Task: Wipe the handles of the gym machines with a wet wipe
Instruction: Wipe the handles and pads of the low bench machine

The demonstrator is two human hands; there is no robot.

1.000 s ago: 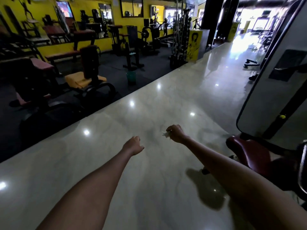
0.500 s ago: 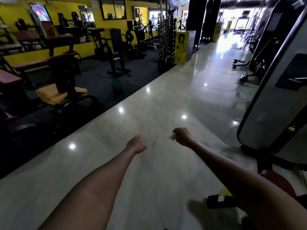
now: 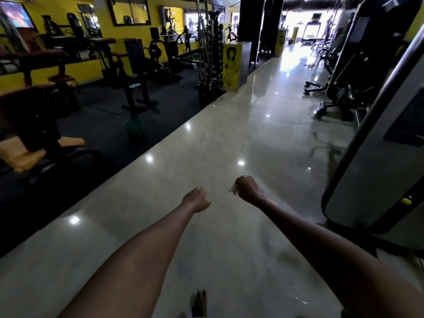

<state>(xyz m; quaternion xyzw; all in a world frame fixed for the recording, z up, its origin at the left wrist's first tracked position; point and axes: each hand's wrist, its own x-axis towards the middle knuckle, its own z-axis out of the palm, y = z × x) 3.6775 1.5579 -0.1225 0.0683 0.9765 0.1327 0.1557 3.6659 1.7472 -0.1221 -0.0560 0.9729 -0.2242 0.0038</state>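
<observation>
**Walking the aisle, wipe in hand, no handle under it**

Carrying the wet wipe [image 3: 232,188] bunched in our right hand [image 3: 249,188], we are out over the middle of the polished floor [image 3: 229,138], with both arms stretched ahead. The right fist is clamped on the wipe, of which only a white corner shows at the thumb side. Our left hand [image 3: 197,198] is curled loosely closed and holds nothing, a short way apart from the right.

As for progress, we judge this a stretch between machines: neither hand touches any handle, and nothing here shows which handles are already wiped (a clean grip looks like a dirty one in this light). The grey machine [image 3: 367,171] stands at the floor's right edge, and more equipment sits on the dark mat [image 3: 160,111] along the left edge, so plenty may remain.

Against the frame a second ago, the red seat at lower right is gone from view, the green bucket [image 3: 134,127] and the yellow pillar [image 3: 231,65] sit closer, and the hands keep the same pose.
</observation>
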